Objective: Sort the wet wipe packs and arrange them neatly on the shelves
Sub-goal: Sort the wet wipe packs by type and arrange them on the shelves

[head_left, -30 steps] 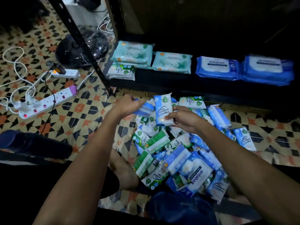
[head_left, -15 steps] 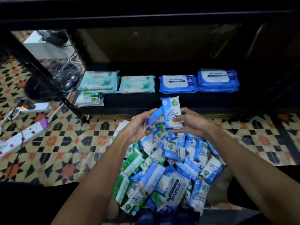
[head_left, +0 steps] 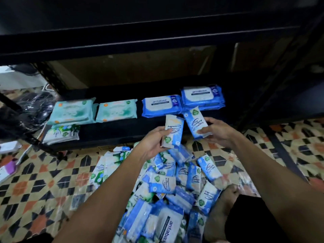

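Left hand (head_left: 151, 143): closed on small blue pack (head_left: 172, 131) | Right hand (head_left: 217, 131): gripping second blue pack (head_left: 196, 124) | Advice: stack flat, labels aligned, on shelf (head_left: 112, 132) below large blue packs (head_left: 162, 106).

A home storage corner or small stockroom is being suggested: a black metal shelving rack (head_left: 122, 132) is standing on patterned floor tiles (head_left: 43, 181), with a power strip (head_left: 7, 170) lying at left.
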